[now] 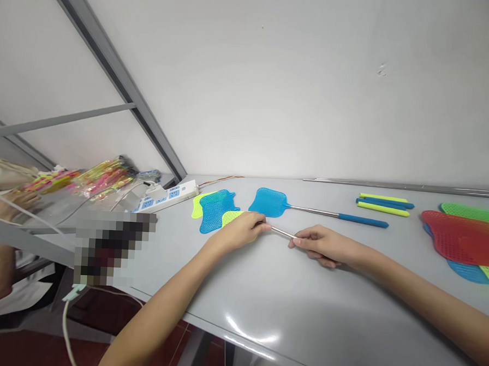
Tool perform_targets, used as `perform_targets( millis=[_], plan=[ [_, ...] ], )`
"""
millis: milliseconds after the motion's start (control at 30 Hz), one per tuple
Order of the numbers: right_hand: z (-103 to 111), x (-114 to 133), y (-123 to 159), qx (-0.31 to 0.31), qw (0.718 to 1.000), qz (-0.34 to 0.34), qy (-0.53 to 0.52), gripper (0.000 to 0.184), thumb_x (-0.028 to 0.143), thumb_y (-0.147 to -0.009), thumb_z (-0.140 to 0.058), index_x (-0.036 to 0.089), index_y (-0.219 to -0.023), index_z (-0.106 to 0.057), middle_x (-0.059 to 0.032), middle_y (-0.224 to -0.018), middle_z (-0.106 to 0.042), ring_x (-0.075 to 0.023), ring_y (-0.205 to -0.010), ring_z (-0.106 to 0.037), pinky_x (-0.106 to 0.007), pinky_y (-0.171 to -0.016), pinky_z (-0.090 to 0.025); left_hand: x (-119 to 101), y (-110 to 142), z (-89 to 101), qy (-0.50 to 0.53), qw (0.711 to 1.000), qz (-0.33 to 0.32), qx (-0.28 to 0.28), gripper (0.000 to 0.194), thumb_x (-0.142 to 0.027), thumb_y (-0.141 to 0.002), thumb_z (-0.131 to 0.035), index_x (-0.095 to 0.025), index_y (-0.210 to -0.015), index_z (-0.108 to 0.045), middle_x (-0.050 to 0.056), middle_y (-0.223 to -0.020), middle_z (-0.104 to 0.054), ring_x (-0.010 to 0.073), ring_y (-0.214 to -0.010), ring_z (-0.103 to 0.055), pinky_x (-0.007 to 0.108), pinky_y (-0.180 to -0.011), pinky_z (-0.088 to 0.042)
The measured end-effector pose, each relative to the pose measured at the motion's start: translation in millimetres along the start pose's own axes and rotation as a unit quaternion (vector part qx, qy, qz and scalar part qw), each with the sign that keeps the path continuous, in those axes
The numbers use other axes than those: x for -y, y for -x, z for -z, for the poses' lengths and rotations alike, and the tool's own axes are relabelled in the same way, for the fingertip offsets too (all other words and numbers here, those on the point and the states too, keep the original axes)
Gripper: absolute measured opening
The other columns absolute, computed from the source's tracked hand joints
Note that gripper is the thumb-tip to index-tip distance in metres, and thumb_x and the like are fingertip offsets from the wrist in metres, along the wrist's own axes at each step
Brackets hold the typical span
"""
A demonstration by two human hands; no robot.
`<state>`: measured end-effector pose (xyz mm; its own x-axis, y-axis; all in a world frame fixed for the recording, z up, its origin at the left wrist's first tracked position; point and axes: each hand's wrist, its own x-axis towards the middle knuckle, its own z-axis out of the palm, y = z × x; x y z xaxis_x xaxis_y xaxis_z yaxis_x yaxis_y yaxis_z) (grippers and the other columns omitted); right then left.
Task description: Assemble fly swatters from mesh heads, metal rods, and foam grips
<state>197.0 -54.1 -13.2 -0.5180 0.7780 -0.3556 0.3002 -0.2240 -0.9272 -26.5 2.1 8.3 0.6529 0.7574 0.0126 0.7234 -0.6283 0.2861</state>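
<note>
- Nearest to the camera were two bare forearms, the left forearm (159,315) and the right forearm (434,307), both reaching forward over the worktop (304,301).
- Between the hands lay a thin steel rod (282,232), held level just above the worktop.
- The left hand (240,232) was closed at one end of this rod, on top of a yellow-green fly swatter head (231,218), so the hand covered most of it. I could not tell exactly how the fingers met the head.
- The right hand (321,246) pinched the other end of the rod with its fingertips, and the fingers were curled and not wide open.
- Just beside the left hand, a blue swatter head (216,211) lay over a second yellow-green head (197,205).
- Farther ahead lay a complete blue fly swatter (268,202), with a steel shaft and a blue grip (363,220).
- To the right were loose yellow-green and blue handles (385,205), lying side by side.
- At the right edge, a red swatter head (463,238) overlapped a green head (472,214) and a blue head (467,273).
- Left of these things stood a white power strip (165,198), and behind it were colourful plastic packets (101,180).
- One pixelated patch (114,247) hid whatever was at the worktop's left side.
</note>
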Motion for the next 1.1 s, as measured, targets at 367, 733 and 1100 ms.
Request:
perform_targets(
  millis=[367, 733, 1100],
  plan=[
    [4.3, -0.1, 5.3, 0.025, 1.0, 0.002, -0.007, 0.034, 0.045, -0.082, -0.05, 0.014, -0.092, -0.058, 0.0098, -0.047, -0.032, -0.0024, -0.03, -0.03, -0.016, -0.029, -0.021, 6.5, -3.0, 5.2, 0.008, 0.993, -0.116, 0.034, 0.025, -0.018, -0.088, -0.034, -0.017, -0.073, -0.055, 0.001, -0.07, -0.055, 0.0128, -0.068, -0.047, 0.023, -0.064, -0.035],
    [7.2, -0.9, 9.1, 0.036, 0.999, 0.017, -0.004, 0.032, 0.04, -0.08, -0.054, 0.011, -0.092, -0.06, 0.0096, -0.045, -0.033, -0.0022, -0.032, -0.028, -0.017, -0.032, -0.019, -0.5, 1.2, 1.6, 0.015, 0.99, -0.141, 0.029, 0.023, -0.017, -0.088, -0.034, -0.016, -0.075, -0.053, 0.001, -0.073, -0.056, 0.0128, -0.068, -0.048, 0.022, -0.063, -0.035],
    [7.5, 3.0, 14.3, 0.04, 0.999, 0.011, 0.0, 0.034, 0.037, -0.079, -0.055, 0.007, -0.094, -0.061, 0.0101, -0.044, -0.031, -0.0025, -0.035, -0.023, -0.018, -0.033, -0.015, -11.5, 5.1, -2.8, 0.017, 0.989, -0.139, 0.044, 0.022, -0.017, -0.089, -0.037, -0.016, -0.075, -0.054, 0.001, -0.072, -0.056, 0.0123, -0.066, -0.049, 0.022, -0.061, -0.035]
  ],
)
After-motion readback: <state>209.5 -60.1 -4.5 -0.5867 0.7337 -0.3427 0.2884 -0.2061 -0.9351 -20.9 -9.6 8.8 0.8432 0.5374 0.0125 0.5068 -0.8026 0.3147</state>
